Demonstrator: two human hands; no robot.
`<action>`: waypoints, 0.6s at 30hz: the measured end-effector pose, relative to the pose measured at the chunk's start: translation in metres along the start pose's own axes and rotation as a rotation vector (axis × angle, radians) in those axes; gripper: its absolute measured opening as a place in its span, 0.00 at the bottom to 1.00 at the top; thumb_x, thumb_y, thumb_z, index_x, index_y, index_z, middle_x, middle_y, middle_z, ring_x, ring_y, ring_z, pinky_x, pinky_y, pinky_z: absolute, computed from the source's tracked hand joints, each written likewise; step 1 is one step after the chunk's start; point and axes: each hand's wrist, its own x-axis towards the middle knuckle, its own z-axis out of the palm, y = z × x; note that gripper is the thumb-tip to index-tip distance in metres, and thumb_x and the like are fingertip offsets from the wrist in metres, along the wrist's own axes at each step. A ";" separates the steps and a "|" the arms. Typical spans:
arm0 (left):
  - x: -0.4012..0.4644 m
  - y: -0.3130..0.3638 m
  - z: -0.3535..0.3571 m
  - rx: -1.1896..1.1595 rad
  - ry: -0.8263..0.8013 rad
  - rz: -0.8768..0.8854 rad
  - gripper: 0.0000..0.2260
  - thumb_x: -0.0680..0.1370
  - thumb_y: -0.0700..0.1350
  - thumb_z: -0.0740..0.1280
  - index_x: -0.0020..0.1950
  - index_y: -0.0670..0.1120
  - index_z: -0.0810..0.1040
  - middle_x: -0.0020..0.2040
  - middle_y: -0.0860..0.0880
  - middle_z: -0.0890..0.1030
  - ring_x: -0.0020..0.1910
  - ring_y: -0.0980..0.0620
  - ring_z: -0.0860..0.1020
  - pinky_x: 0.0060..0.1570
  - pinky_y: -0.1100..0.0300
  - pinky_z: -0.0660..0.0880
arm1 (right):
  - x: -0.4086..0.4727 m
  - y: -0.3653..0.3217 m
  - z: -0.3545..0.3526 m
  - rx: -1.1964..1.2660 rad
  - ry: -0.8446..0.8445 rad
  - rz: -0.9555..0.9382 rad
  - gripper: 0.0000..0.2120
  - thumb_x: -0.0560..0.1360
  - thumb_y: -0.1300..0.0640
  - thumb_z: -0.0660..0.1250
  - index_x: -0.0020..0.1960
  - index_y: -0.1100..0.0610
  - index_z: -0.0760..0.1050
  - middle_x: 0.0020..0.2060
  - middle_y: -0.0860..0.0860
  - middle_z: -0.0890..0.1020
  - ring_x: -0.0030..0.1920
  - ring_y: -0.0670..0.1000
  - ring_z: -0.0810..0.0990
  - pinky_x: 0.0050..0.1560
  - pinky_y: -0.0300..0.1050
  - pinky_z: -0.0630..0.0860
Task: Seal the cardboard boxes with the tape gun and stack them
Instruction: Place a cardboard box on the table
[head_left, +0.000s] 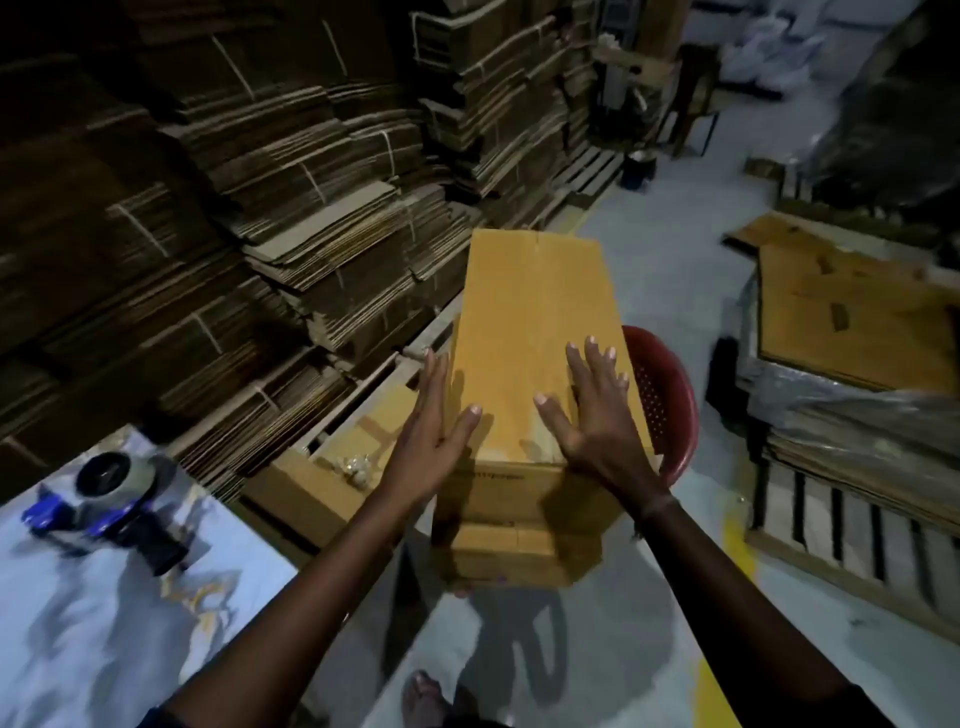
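Both hands are lying flat with fingers spread: the left hand pressing the top box's side, the right hand resting on its top.

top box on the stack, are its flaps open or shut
Shut: the top box shows a flat, closed upper face, with the right hand spread flat on it. Tape cannot be made out.

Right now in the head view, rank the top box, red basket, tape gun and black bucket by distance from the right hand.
1. Top box: under the right hand.
2. Red basket: just right of it.
3. Tape gun: far left, on the table.
4. Black bucket: far back on the floor.
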 end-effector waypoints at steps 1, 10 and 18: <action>0.013 -0.002 0.001 0.010 -0.009 -0.009 0.37 0.84 0.60 0.63 0.84 0.61 0.40 0.83 0.63 0.39 0.83 0.59 0.45 0.80 0.42 0.57 | 0.007 0.003 0.000 -0.038 0.002 0.017 0.39 0.82 0.35 0.62 0.85 0.49 0.51 0.85 0.49 0.45 0.84 0.53 0.37 0.81 0.61 0.36; 0.094 -0.010 0.010 0.101 -0.114 -0.108 0.41 0.82 0.56 0.68 0.85 0.56 0.42 0.85 0.54 0.40 0.82 0.56 0.48 0.71 0.60 0.53 | 0.073 0.043 0.001 -0.199 -0.072 0.117 0.43 0.78 0.27 0.57 0.85 0.46 0.49 0.85 0.52 0.43 0.83 0.59 0.35 0.77 0.71 0.34; 0.134 -0.020 0.021 0.087 -0.087 -0.228 0.44 0.80 0.59 0.70 0.85 0.56 0.42 0.85 0.57 0.46 0.83 0.55 0.50 0.78 0.52 0.58 | 0.117 0.088 -0.005 -0.109 -0.135 0.182 0.51 0.74 0.29 0.69 0.85 0.49 0.50 0.84 0.56 0.39 0.83 0.61 0.37 0.80 0.67 0.48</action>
